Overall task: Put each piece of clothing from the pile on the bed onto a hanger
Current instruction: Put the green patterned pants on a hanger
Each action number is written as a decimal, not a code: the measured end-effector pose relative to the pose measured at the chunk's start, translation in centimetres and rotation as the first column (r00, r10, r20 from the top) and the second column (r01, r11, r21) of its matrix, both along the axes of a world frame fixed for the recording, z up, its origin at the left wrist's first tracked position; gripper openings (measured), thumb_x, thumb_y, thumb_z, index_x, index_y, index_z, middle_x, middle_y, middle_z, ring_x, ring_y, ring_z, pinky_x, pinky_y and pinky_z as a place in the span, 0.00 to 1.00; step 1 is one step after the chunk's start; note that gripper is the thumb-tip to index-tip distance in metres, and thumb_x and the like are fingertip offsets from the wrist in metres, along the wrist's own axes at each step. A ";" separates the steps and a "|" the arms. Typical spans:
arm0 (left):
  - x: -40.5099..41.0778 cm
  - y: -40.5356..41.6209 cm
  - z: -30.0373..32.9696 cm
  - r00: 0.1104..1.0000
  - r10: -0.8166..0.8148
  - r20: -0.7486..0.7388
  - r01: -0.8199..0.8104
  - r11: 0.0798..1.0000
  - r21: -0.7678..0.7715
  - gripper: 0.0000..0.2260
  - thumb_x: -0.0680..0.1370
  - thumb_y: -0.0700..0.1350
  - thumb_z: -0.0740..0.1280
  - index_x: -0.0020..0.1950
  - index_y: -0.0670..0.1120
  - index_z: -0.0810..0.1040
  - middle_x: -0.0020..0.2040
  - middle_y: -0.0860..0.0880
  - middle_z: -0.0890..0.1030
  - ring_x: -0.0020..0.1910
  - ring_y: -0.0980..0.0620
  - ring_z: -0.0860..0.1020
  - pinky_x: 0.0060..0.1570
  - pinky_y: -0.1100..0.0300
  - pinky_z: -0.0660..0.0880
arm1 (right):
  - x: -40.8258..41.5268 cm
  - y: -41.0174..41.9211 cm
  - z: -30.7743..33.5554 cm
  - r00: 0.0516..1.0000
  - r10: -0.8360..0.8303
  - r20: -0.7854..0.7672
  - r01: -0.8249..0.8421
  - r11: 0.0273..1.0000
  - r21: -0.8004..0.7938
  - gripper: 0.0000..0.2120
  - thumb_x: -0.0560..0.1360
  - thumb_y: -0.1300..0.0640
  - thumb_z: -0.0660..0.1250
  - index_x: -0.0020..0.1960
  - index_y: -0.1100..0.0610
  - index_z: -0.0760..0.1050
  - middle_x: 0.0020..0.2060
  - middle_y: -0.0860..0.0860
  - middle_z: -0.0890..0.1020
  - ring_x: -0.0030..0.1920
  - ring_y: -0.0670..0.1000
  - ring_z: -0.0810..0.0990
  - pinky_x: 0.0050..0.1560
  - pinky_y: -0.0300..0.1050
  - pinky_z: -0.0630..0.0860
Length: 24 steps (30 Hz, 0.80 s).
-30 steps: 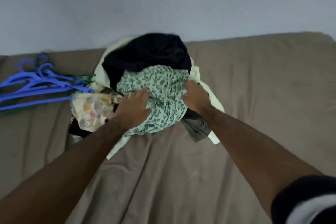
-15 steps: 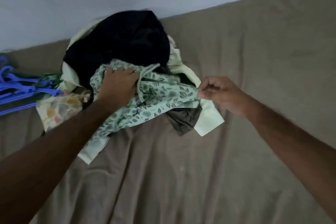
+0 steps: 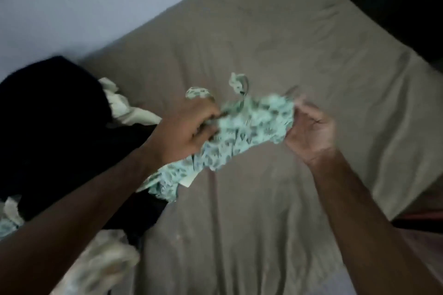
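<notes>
- Head view: the left hand (image 3: 189,127) grips one end of the crumpled mint-green leaf-print cotton garment (image 3: 249,124), fingers curled into the cloth.
- The right hand (image 3: 309,132) holds the other end, palm up; motion blur hides how its fingers close.
- The garment hangs between the 2 hands above the tan bed sheet (image 3: 275,43), beside the pile with the black fabric piece (image 3: 48,115).
</notes>
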State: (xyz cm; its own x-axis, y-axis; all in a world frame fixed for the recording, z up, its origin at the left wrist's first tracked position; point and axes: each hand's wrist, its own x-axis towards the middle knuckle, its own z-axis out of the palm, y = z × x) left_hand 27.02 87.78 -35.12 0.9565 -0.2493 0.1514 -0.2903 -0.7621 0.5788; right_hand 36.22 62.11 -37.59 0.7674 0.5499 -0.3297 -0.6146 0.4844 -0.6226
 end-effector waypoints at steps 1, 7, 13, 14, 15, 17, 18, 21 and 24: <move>0.0 -0.2 -1.5 0.962 -0.128 -0.240 0.146 0.987 0.061 0.20 0.81 0.62 0.57 0.50 0.46 0.75 0.43 0.51 0.77 0.42 0.53 0.75 0.44 0.55 0.71 | -0.2 -1.0 -0.7 0.996 0.091 0.020 -0.082 0.957 -0.279 0.08 0.80 0.56 0.62 0.46 0.58 0.76 0.40 0.54 0.83 0.43 0.54 0.83 0.47 0.48 0.80; -0.4 -1.9 -7.8 0.861 -0.108 -0.497 0.249 0.941 0.228 0.15 0.82 0.60 0.59 0.58 0.53 0.78 0.52 0.55 0.81 0.49 0.55 0.79 0.50 0.56 0.75 | -4.4 -6.7 -9.5 0.868 0.497 -0.013 -0.163 0.259 -0.952 0.11 0.77 0.57 0.70 0.58 0.56 0.75 0.51 0.54 0.79 0.42 0.54 0.83 0.40 0.51 0.83; 4.6 -3.0 -11.3 0.790 0.179 -0.586 0.001 0.956 0.293 0.33 0.75 0.59 0.72 0.74 0.47 0.65 0.72 0.44 0.68 0.68 0.45 0.71 0.63 0.52 0.68 | -8.5 -4.2 -13.0 0.811 0.569 0.135 0.011 0.216 -0.976 0.36 0.66 0.41 0.78 0.70 0.48 0.69 0.60 0.48 0.78 0.58 0.52 0.77 0.59 0.49 0.75; 4.9 -3.1 -11.8 0.767 0.159 -0.621 0.052 0.950 0.307 0.35 0.73 0.59 0.74 0.75 0.48 0.65 0.73 0.42 0.67 0.69 0.44 0.70 0.64 0.53 0.68 | -8.9 -3.8 -13.4 0.800 0.580 0.154 0.047 0.196 -0.979 0.35 0.65 0.41 0.79 0.67 0.47 0.70 0.60 0.48 0.79 0.59 0.52 0.77 0.60 0.50 0.75; 5.0 -3.3 -12.4 0.772 0.145 -0.619 0.102 0.933 0.346 0.36 0.72 0.59 0.76 0.74 0.49 0.66 0.72 0.41 0.67 0.69 0.43 0.70 0.64 0.54 0.68 | -9.1 -3.6 -13.5 0.772 0.614 0.165 0.082 0.161 -0.984 0.32 0.65 0.41 0.79 0.64 0.48 0.71 0.59 0.49 0.80 0.59 0.53 0.77 0.60 0.50 0.74; 5.0 -3.6 -13.5 0.806 0.133 -0.577 0.160 0.889 0.428 0.31 0.70 0.58 0.78 0.68 0.49 0.70 0.67 0.42 0.68 0.62 0.43 0.74 0.57 0.56 0.69 | -9.3 -3.7 -13.9 0.705 0.699 0.118 0.140 0.026 -0.990 0.26 0.68 0.39 0.77 0.59 0.51 0.75 0.56 0.50 0.80 0.59 0.53 0.77 0.60 0.50 0.71; 5.1 -3.7 -13.9 0.826 0.126 -0.549 0.181 0.864 0.471 0.28 0.70 0.57 0.78 0.63 0.49 0.71 0.64 0.43 0.69 0.58 0.44 0.75 0.53 0.57 0.69 | -9.4 -3.8 -14.2 0.676 0.731 0.096 0.179 -0.036 -0.983 0.24 0.69 0.37 0.74 0.57 0.52 0.77 0.55 0.51 0.79 0.59 0.53 0.76 0.59 0.50 0.70; 5.6 -3.8 -15.2 0.879 0.091 -0.469 0.228 0.783 0.579 0.24 0.69 0.59 0.78 0.57 0.50 0.73 0.59 0.45 0.69 0.48 0.48 0.75 0.47 0.58 0.69 | -10.1 -3.3 -16.1 0.652 0.750 0.111 0.308 -0.128 -0.943 0.27 0.70 0.31 0.70 0.55 0.53 0.79 0.52 0.51 0.79 0.56 0.54 0.77 0.59 0.51 0.72; 6.4 -3.7 -16.1 0.916 -0.005 -0.402 0.288 0.705 0.648 0.23 0.68 0.61 0.77 0.53 0.52 0.73 0.54 0.48 0.69 0.46 0.50 0.75 0.45 0.58 0.70 | -10.7 -2.6 -17.8 0.674 0.718 0.176 0.412 -0.167 -0.896 0.25 0.70 0.32 0.69 0.56 0.50 0.80 0.51 0.49 0.82 0.55 0.53 0.79 0.58 0.51 0.74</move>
